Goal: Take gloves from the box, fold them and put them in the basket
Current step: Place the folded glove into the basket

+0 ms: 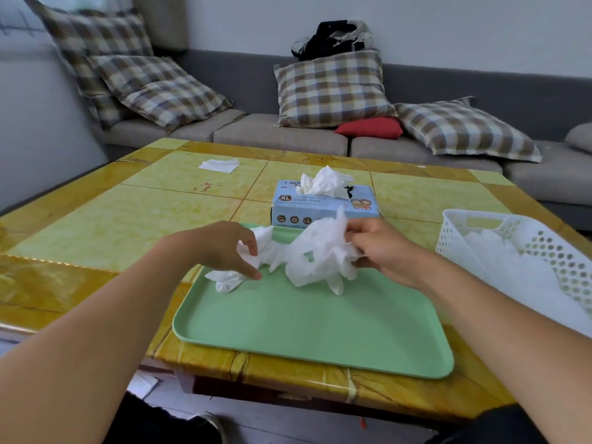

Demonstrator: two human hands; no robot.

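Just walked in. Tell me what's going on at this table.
A person holds a crumpled white glove over a green tray, the left hand pinching one end, the right hand the other. The glove box sits behind with gloves poking out. Folded gloves already lie in the white basket.

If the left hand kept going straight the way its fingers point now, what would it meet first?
Its fingers point right along the crumpled white glove that the left hand already pinches; past that, probably the right hand gripping the other end.
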